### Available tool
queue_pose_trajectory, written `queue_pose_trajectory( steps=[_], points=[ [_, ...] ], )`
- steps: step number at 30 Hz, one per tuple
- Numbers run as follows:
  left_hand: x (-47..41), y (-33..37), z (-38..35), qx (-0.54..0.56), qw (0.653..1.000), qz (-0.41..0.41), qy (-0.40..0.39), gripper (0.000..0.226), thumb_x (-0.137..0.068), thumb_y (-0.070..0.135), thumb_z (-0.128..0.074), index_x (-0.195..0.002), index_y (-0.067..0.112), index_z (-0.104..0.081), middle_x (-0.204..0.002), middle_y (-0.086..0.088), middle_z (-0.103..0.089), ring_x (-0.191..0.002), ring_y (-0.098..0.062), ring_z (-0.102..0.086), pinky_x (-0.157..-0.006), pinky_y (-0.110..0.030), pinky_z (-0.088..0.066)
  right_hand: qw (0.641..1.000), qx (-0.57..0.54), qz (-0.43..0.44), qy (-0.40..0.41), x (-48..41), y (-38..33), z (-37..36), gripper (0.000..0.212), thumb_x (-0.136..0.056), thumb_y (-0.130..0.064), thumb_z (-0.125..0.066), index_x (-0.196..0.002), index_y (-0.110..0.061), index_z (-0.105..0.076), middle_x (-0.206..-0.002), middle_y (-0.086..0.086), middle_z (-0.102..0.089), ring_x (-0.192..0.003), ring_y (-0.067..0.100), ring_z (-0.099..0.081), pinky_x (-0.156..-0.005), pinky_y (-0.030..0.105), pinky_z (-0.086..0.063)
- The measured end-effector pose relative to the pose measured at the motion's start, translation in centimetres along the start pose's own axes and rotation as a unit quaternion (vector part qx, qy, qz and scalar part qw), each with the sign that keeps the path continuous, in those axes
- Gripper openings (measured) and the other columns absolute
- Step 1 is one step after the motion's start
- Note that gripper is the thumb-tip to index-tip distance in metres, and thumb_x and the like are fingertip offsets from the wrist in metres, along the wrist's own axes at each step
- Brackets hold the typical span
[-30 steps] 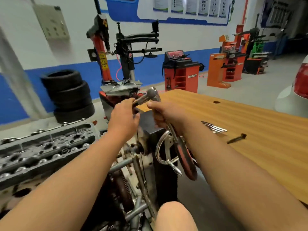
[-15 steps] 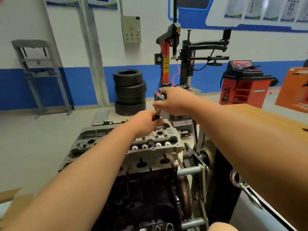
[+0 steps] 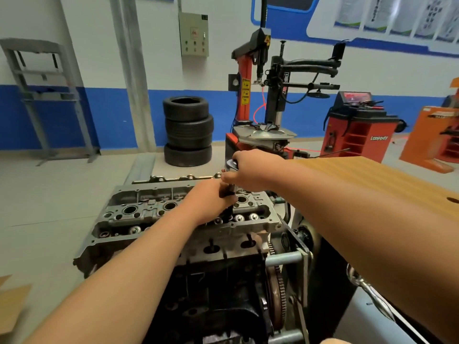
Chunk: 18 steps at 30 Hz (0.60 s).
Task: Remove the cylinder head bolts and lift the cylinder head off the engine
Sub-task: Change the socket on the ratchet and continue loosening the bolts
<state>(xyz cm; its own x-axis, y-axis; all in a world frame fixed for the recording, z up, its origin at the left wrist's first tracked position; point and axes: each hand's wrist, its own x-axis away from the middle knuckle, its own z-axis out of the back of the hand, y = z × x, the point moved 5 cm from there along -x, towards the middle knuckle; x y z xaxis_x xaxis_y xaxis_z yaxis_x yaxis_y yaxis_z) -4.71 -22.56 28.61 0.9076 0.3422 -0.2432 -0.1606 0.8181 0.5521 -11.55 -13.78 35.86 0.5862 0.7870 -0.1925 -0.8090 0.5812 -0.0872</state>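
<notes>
You stand over an engine (image 3: 211, 294) clamped in a stand, with the wooden surface's (image 3: 360, 175) near left edge just to its right. One cylinder head (image 3: 154, 217), grey and uncovered, sits bolted on top of the engine. Your two hands meet above its far right corner. Your right hand (image 3: 250, 171) is wrapped over the silver head of one ratchet (image 3: 231, 165). Your left hand (image 3: 211, 202), just below it, curls its fingers round the dark extension shaft (image 3: 232, 188), which points down into the head. Whether the socket has fully seated on a bolt cannot be seen. If it sits only partway, or if the shaft leans as you pull, it will likely slip, rounding the bolt and driving your knuckles into the casting. A hard pull could also rock the engine in its stand. Three round plug wells show along the head, and your left hand may hide another. Several shiny tops line the near row, but your forearm covers part of it, so no sure count. At least three tyres (image 3: 188, 130) are stacked by the far wall.
</notes>
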Motion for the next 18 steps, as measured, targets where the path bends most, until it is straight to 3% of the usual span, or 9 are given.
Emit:
queue_pose_trajectory(
  steps=[3,7,13,18],
  points=[
    [0.2,-0.4,0.2,0.015,1.0,-0.004,-0.001,0.01,-0.088,0.038,-0.064,-0.096,0.032,-0.063,-0.081,0.02,-0.06,-0.075,0.002,-0.055,-0.061,-0.018,-0.037,0.999,0.034,0.006,-0.014,0.0,-0.8,0.1,0.047,-0.087,-0.057,-0.05,-0.113,-0.018,-0.052,-0.077,-0.003,-0.051,-0.067,0.012,-0.051,-0.05,0.028,-0.035],
    [0.7,-1.2,0.4,0.048,0.999,0.015,0.009,0.014,-0.085,0.04,-0.067,-0.091,0.027,-0.064,-0.083,0.007,-0.068,-0.077,-0.008,-0.061,-0.064,-0.026,-0.046,0.994,0.094,0.05,-0.03,-0.1,-2.6,0.0,0.052,-0.089,-0.058,-0.046,-0.119,-0.015,-0.048,-0.075,-0.001,-0.047,-0.064,0.013,-0.046,-0.048,0.028,-0.029],
    [1.4,-1.4,-0.1,0.085,0.996,0.015,0.034,0.014,-0.083,0.04,-0.069,-0.079,0.038,-0.056,-0.08,0.016,-0.063,-0.078,-0.005,-0.059,-0.062,-0.022,-0.04,0.989,0.061,0.127,-0.039,-0.1,-1.5,0.4,0.047,-0.085,-0.067,-0.046,-0.106,-0.025,-0.046,-0.075,-0.009,-0.049,-0.066,0.007,-0.048,-0.049,0.026,-0.03],
    [1.3,-0.9,-0.5,0.059,0.997,0.004,0.042,0.013,-0.082,0.044,-0.068,-0.089,0.039,-0.057,-0.087,0.017,-0.062,-0.082,-0.003,-0.057,-0.062,-0.02,-0.04,0.967,0.121,0.223,-0.002,0.3,0.0,0.9,0.061,-0.083,-0.068,-0.046,-0.133,-0.033,-0.038,-0.078,-0.011,-0.05,-0.063,0.007,-0.047,-0.054,0.028,-0.036]
  ],
)
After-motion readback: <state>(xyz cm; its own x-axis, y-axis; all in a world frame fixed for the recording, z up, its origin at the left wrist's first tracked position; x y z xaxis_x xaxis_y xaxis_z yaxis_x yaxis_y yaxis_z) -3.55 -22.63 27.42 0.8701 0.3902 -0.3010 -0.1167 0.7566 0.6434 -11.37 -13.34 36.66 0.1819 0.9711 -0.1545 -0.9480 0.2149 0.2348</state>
